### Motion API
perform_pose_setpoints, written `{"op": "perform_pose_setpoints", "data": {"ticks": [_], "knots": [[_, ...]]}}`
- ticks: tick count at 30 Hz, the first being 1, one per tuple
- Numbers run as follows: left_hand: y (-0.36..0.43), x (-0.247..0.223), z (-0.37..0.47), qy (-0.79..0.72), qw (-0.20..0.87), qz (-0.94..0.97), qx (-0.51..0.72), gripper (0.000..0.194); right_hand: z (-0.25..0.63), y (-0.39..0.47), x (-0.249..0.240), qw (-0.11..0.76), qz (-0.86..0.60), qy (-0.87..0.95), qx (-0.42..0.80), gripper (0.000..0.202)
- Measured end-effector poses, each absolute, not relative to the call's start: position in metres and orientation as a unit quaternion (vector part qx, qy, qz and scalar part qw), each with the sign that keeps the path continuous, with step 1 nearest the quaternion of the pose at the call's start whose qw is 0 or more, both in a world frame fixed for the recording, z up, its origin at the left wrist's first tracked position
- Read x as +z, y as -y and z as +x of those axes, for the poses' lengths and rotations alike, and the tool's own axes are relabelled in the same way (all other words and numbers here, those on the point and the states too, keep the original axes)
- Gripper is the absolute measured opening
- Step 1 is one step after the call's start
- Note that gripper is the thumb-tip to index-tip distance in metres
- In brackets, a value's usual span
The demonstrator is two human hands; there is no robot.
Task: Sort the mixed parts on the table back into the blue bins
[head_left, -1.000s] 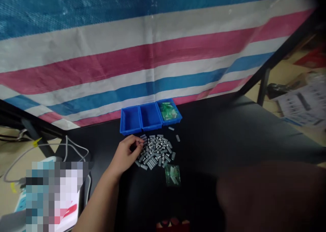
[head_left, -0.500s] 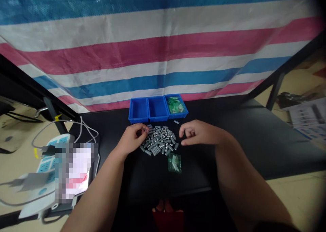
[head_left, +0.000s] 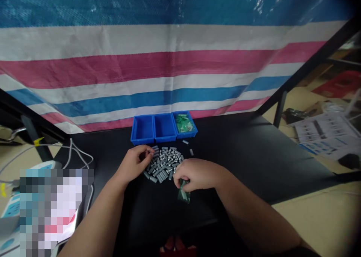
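Note:
A heap of small silvery metal cylinders (head_left: 166,161) is spread on the black table. At its left edge is my left hand (head_left: 134,161), thumb and fingers curled together; what lies between the fingertips is hidden. On the heap's near right side, my right hand (head_left: 201,172) pinches the top of a small clear green-tinted plastic bag (head_left: 184,196). Pale pieces show inside the bag, whose lower part sticks out below the fingers. Two loose cylinders lie apart from the heap, one near the bins (head_left: 185,142) and one above my right hand (head_left: 191,152).
Behind the heap stand three joined blue bins; the left bin (head_left: 142,141) and middle bin (head_left: 165,139) show bare floors, while the right bin (head_left: 195,135) holds green-tinted bags. A power strip (head_left: 11,208), cables (head_left: 90,181) and a blurred-out screen (head_left: 60,212) are at left. A striped sheet (head_left: 169,69) hangs behind.
My right hand has moved left and nearer, and now grips the bag that lay on the table. A second loose cylinder now shows right of the heap. The whole view has shifted.

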State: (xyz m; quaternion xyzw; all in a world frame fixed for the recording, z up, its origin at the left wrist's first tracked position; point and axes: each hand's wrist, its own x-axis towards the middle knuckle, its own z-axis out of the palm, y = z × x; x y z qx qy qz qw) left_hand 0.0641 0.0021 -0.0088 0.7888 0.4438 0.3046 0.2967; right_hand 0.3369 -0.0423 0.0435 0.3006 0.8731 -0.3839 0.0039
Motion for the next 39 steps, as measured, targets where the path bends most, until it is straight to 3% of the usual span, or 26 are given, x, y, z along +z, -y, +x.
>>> {"op": "perform_pose_setpoints", "data": {"ticks": [4, 7, 11, 13, 19, 22, 29, 39], "knots": [[-0.003, -0.009, 0.063, -0.443, 0.303, 0.784, 0.313, 0.021, 0.358, 0.035, 0.054, -0.122, 0.247, -0.837, -0.473, 0.006], [-0.004, -0.009, 0.062, -0.446, 0.296, 0.781, 0.323, 0.021, 0.372, 0.026, 0.051, -0.273, 0.309, -0.766, -0.494, 0.019], [-0.005, -0.008, 0.062, -0.44, 0.285, 0.783, 0.333, 0.02, 0.378, -0.002, 0.025, -0.518, 0.453, -0.589, -0.423, 0.035], [-0.004, -0.007, 0.063, -0.437, 0.287, 0.784, 0.334, 0.019, 0.378, -0.018, 0.011, -0.586, 0.506, -0.527, -0.351, 0.037], [-0.003, -0.005, 0.063, -0.439, 0.285, 0.782, 0.338, 0.019, 0.376, -0.036, -0.007, -0.456, 0.634, -0.625, -0.019, 0.026], [-0.004, -0.005, 0.063, -0.439, 0.289, 0.781, 0.337, 0.019, 0.373, -0.035, -0.007, -0.41, 0.637, -0.649, 0.068, 0.029], [-0.004, -0.004, 0.064, -0.435, 0.296, 0.781, 0.337, 0.017, 0.369, -0.043, -0.015, -0.317, 0.665, -0.676, 0.012, 0.028], [-0.003, -0.003, 0.065, -0.43, 0.29, 0.784, 0.342, 0.016, 0.369, -0.043, -0.019, -0.26, 0.664, -0.7, -0.034, 0.039]]}}
